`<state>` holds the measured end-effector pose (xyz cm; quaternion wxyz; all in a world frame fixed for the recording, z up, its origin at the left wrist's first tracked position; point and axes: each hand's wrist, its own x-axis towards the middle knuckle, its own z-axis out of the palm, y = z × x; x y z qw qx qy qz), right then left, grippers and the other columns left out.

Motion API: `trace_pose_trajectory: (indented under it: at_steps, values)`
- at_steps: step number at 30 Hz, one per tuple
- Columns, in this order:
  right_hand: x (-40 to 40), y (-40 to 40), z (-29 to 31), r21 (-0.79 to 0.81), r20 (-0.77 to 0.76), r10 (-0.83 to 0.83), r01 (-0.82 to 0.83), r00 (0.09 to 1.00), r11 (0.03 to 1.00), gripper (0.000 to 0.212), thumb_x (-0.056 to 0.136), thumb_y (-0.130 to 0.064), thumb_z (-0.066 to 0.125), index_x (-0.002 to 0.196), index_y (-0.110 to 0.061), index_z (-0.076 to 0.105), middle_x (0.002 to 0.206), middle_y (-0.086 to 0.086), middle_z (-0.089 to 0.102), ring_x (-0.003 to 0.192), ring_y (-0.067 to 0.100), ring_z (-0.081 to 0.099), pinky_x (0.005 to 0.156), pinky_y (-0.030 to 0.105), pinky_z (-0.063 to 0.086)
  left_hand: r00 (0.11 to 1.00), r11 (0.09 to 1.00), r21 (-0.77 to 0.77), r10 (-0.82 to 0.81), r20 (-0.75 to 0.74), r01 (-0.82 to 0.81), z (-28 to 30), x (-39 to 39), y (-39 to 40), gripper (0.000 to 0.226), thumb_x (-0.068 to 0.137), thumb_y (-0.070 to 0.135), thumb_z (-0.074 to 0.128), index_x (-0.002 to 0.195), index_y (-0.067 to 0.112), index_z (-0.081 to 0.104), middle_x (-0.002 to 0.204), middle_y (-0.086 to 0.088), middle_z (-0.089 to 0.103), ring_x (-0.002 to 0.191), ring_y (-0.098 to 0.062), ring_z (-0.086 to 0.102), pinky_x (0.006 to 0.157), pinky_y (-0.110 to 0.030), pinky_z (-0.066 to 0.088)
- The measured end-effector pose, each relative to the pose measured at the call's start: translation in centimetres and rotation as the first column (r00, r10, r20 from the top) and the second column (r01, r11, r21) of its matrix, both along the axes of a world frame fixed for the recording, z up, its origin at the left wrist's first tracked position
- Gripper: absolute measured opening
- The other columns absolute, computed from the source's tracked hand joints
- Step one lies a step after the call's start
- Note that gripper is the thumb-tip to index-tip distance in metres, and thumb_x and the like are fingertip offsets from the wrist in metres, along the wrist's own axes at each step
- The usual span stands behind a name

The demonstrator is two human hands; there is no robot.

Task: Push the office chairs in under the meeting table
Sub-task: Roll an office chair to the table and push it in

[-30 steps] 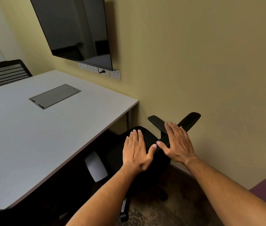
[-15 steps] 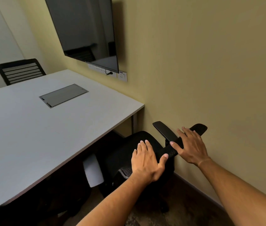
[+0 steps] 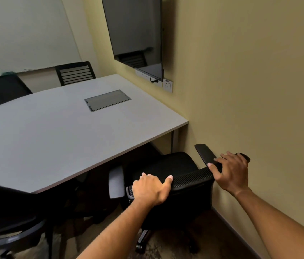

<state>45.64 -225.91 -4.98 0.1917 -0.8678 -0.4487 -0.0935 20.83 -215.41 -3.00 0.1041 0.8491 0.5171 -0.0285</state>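
Office chair: sitting at the meeting table's near corner, backrest facing the person.
Left hand: curling its fingers over the backrest's top edge.
Right hand: gripping the backrest's right end, fingers bent.
In the way: table leg standing just ahead; wall running close on the right.
Around: second chair sitting lower left; two far chairs standing opposite; dark screen hanging above.

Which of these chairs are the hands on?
The mesh-backed chair beside the wall: left hand and right hand hold its backrest. No hand touches the other three.
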Motion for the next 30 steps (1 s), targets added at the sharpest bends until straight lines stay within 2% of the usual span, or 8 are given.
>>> trace_pose_trajectory:
  at_steps: [1, 3, 4, 6, 11, 15, 21, 30]
  values:
    - [-0.1, 0.1, -0.1, 0.014, 0.001, 0.006, -0.006, 1.0, 1.0, 0.065, 0.077, -0.06, 0.038, 0.093, -0.01, 0.076, 0.109, 0.017, 0.071, 0.116, 0.035, 0.057, 0.107, 0.049, 0.029, 1.0, 1.0, 0.003, -0.014, 0.001, 0.014, 0.0, -0.2, 0.1, 0.087, 0.085, 0.077, 0.014, 0.087, 0.009, 0.07, 0.116, -0.017, 0.065, 0.107, -0.032, 0.061, 0.086, -0.043, 0.045]
    - [-0.3, 0.2, -0.3, 0.022, 0.01, 0.025, -0.025, 1.0, 0.999, 0.064, 0.077, -0.06, 0.038, 0.092, -0.01, 0.077, 0.107, 0.017, 0.072, 0.115, 0.034, 0.058, 0.106, 0.049, 0.029, 1.0, 1.0, 0.003, -0.022, 0.006, 0.022, -0.1, -0.7, -0.2, 0.081, 0.086, 0.075, 0.013, 0.059, 0.014, 0.059, 0.082, -0.007, 0.068, 0.083, -0.026, 0.064, 0.077, -0.042, 0.045]
    - [-0.4, 0.1, -0.4, 0.023, 0.016, 0.033, -0.034, 0.999, 0.999, 0.064, 0.077, -0.06, 0.038, 0.092, -0.01, 0.077, 0.107, 0.016, 0.072, 0.115, 0.034, 0.058, 0.106, 0.048, 0.029, 1.0, 1.0, 0.003, -0.017, 0.01, 0.017, -0.1, -0.9, -0.4, 0.08, 0.086, 0.075, 0.013, 0.053, 0.015, 0.053, 0.069, -0.004, 0.063, 0.072, -0.023, 0.061, 0.074, -0.041, 0.046]
    - [-0.7, -0.1, -0.6, 0.021, 0.024, 0.044, -0.045, 0.999, 0.999, 0.065, 0.077, -0.06, 0.038, 0.092, -0.011, 0.077, 0.108, 0.016, 0.072, 0.115, 0.034, 0.058, 0.106, 0.048, 0.028, 1.0, 1.0, 0.005, -0.005, 0.017, 0.005, -0.2, -1.2, -1.1, 0.078, 0.086, 0.075, 0.014, 0.05, 0.015, 0.049, 0.059, -0.001, 0.057, 0.059, -0.019, 0.054, 0.071, -0.04, 0.045]
    - [-1.0, -0.7, -0.6, 0.018, 0.019, 0.055, -0.055, 0.998, 0.998, 0.065, 0.076, -0.06, 0.038, 0.091, -0.01, 0.077, 0.108, 0.018, 0.071, 0.115, 0.034, 0.058, 0.107, 0.048, 0.028, 1.0, 0.999, 0.038, 0.002, 0.024, -0.003, -0.4, -1.5, -2.4, 0.078, 0.086, 0.075, 0.016, 0.05, 0.015, 0.051, 0.056, 0.0, 0.055, 0.058, -0.018, 0.051, 0.067, -0.037, 0.043]
    - [-1.0, -1.0, -0.8, 0.039, 0.015, 0.073, -0.074, 0.997, 0.997, 0.063, 0.076, -0.058, 0.04, 0.089, -0.01, 0.077, 0.108, 0.018, 0.071, 0.114, 0.034, 0.059, 0.107, 0.049, 0.028, 1.0, 0.999, 0.046, 0.009, 0.018, -0.01, -0.7, -1.6, -3.1, 0.078, 0.086, 0.075, 0.016, 0.053, 0.014, 0.05, 0.066, -0.004, 0.061, 0.07, -0.026, 0.059, 0.069, -0.037, 0.046]
    - [-1.1, -1.1, -0.8, 0.091, 0.027, 0.114, -0.116, 0.993, 0.989, 0.063, 0.075, -0.056, 0.041, 0.089, -0.007, 0.077, 0.108, 0.019, 0.071, 0.115, 0.035, 0.058, 0.107, 0.049, 0.029, 1.0, 0.999, 0.034, 0.017, -0.002, -0.017, -1.1, -1.8, -3.7, 0.076, 0.085, 0.075, 0.014, 0.057, 0.015, 0.051, 0.078, -0.008, 0.067, 0.081, -0.028, 0.062, 0.075, -0.04, 0.051]
    - [-1.9, 0.7, -0.1, 0.158, -0.004, 0.179, -0.176, 0.984, 0.971, 0.063, 0.074, -0.053, 0.039, 0.089, -0.005, 0.077, 0.107, 0.02, 0.071, 0.114, 0.036, 0.059, 0.108, 0.049, 0.03, 0.995, 0.988, 0.119, 0.094, 0.034, -0.097, -0.7, -2.6, -3.7, 0.08, 0.083, 0.08, 0.011, 0.051, 0.016, 0.049, 0.057, 0.001, 0.051, 0.061, -0.018, 0.048, 0.06, -0.034, 0.04]
